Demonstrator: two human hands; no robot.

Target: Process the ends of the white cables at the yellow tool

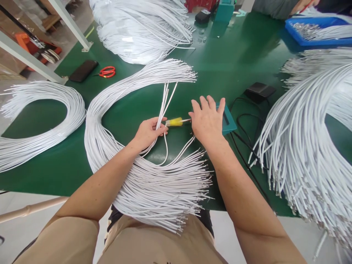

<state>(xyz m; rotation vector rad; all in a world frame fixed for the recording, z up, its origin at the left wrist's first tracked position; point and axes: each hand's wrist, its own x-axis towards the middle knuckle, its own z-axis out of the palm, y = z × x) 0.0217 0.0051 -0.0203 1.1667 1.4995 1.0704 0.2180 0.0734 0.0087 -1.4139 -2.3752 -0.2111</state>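
My left hand (150, 134) is closed around a few white wires (164, 104), whose ends point up and away from me. Right beside its fingertips is a tool with a yellow handle (175, 122) and a thin metal shaft; whether the hand touches it I cannot tell. My right hand (207, 119) has its fingers spread, palm down, over a teal device (228, 119) that it partly covers. Below both hands, a big curved bundle of white wires (162, 187) runs toward my lap, with metal tips at its ends. A loose wire loops down from my left hand.
Red-handled scissors (107, 72) and a dark phone-like object (84, 71) lie at the upper left. More wire bundles stand left (66, 110), back (143, 29) and right (308, 146). Black cables (244, 141) trail beside the device. A blue tray (302, 40) sits at the far right, near another person's arm.
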